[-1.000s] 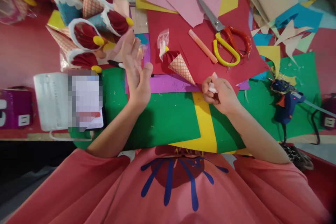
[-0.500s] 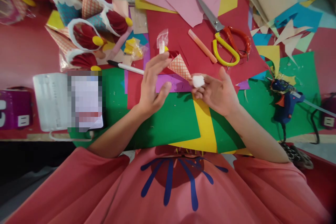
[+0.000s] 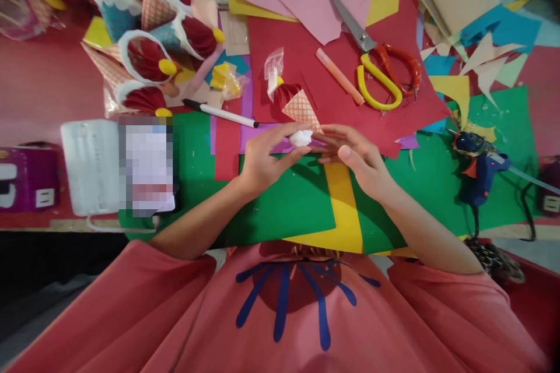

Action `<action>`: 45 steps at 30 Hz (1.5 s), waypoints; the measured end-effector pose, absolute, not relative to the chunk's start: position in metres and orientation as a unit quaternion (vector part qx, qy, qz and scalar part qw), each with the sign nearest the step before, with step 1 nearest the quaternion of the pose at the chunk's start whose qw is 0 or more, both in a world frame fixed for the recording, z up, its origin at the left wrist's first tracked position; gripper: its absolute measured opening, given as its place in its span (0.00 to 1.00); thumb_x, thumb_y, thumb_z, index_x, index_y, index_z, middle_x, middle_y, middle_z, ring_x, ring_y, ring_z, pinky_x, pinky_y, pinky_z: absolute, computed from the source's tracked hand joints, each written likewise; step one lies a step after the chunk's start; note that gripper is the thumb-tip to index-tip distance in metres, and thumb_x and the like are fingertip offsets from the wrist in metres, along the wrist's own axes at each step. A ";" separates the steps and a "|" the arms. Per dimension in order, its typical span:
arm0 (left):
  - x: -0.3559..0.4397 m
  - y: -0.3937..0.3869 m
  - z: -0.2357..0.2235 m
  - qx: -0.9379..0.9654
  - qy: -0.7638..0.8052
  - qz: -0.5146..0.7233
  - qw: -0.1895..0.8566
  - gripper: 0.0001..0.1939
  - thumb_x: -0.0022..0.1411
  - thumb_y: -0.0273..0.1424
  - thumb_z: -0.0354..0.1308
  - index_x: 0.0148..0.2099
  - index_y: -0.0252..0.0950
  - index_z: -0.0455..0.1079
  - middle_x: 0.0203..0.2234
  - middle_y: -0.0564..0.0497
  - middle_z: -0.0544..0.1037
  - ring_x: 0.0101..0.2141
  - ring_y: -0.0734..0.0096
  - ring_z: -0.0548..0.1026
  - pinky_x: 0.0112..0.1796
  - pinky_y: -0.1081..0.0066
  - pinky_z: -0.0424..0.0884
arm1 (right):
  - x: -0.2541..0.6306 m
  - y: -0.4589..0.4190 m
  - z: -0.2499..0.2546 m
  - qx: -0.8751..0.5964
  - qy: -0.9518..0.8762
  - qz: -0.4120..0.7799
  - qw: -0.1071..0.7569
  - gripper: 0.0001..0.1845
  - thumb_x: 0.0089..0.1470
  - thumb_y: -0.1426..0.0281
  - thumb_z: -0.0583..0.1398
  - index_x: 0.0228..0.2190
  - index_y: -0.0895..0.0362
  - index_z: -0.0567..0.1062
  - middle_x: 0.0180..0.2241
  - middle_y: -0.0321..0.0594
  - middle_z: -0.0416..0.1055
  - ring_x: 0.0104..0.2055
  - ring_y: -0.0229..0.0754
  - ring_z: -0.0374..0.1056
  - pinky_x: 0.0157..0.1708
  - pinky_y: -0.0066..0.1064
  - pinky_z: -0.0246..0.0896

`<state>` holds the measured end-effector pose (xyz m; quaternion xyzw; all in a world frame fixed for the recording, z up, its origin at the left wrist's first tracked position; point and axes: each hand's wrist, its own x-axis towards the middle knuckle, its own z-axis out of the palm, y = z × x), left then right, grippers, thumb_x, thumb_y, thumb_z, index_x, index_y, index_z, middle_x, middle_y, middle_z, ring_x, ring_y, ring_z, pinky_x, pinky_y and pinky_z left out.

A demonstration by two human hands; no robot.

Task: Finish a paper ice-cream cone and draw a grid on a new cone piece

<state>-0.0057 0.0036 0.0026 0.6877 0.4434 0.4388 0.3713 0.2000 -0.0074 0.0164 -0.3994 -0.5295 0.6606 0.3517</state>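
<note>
My left hand [image 3: 269,157] pinches a small white lump [image 3: 301,138] between thumb and fingers. It looks like soft modelling clay, though I cannot be sure. My right hand [image 3: 365,163] is open, its fingers stretched toward the lump. Whether those fingertips touch the lump or my left fingers is hard to tell. Just beyond both hands lies a checked paper cone [image 3: 301,109] with dark red folds and a yellow piece at its wide end. Its pointed tip reaches close to my fingers. Beside it is a clear bag [image 3: 274,70] with something white inside.
Large scissors [image 3: 371,64] and an orange stick [image 3: 340,77] lie on red paper. A capped pen [image 3: 223,113] is left of my hands. Several finished cones [image 3: 144,55] crowd the upper left. A phone [image 3: 149,166] lies at left, a blue glue gun [image 3: 481,172] at right.
The white lump has passed from my right hand to my left. Both hands have come closer together, and the cone lies uncovered beyond them.
</note>
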 end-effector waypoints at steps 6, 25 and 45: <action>0.009 0.000 0.005 0.574 0.437 0.360 0.591 0.26 0.53 0.54 0.64 0.35 0.32 0.76 0.26 0.49 0.81 0.29 0.72 0.79 0.30 0.76 0.74 | 0.203 -0.009 0.014 -0.389 -0.761 0.357 0.378 0.24 0.57 0.60 0.64 0.54 0.49 0.71 0.47 0.41 0.73 0.48 0.44 0.72 0.47 0.39 0.72; 0.004 -0.002 0.006 0.645 0.387 0.348 0.559 0.30 0.56 0.55 0.61 0.44 0.32 0.77 0.35 0.46 0.83 0.35 0.69 0.81 0.36 0.75 0.75 | 0.203 -0.009 0.010 -0.346 -0.815 0.256 0.389 0.12 0.61 0.62 0.60 0.42 0.55 0.76 0.37 0.40 0.77 0.39 0.37 0.75 0.38 0.28 0.72; 0.006 -0.002 0.007 0.574 0.439 0.342 0.601 0.26 0.54 0.54 0.63 0.32 0.33 0.75 0.26 0.50 0.81 0.27 0.73 0.79 0.29 0.77 0.74 | 0.208 -0.002 0.009 -0.307 -0.877 0.181 0.323 0.24 0.62 0.64 0.59 0.58 0.52 0.65 0.47 0.44 0.76 0.49 0.45 0.74 0.46 0.38 0.73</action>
